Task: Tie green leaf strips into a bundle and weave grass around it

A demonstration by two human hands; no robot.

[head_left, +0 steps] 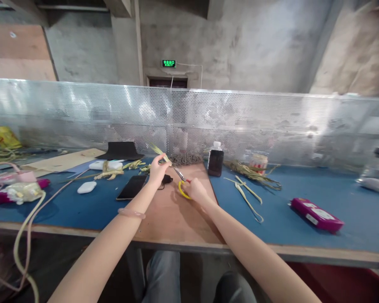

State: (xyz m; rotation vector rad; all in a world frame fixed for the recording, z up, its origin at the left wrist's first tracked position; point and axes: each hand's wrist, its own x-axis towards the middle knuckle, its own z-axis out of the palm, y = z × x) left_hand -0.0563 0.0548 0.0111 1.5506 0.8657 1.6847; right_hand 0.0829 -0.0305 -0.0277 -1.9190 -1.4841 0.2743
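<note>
In the middle of the head view, my left hand (158, 170) pinches a small bundle of pale green plant strands (166, 158), whose frayed tips point up and left. My right hand (196, 190) grips a pair of scissors (184, 190) with yellow and red handles. The scissor blades (179, 173) point up and left, close to the lower end of the bundle. Whether they touch it I cannot tell. Both hands are above the bare wooden strip of the table. Behind them lies a heap of grey-brown cord (186, 159).
A dark bottle (215, 160) with a white cap stands behind my right hand. Dried strands (251, 198) and a purple packet (317, 214) lie to the right. Leftward are a dark tablet or phone (132, 187), a white case (86, 187) and cables (30, 227). Perforated metal (255, 122) borders the back.
</note>
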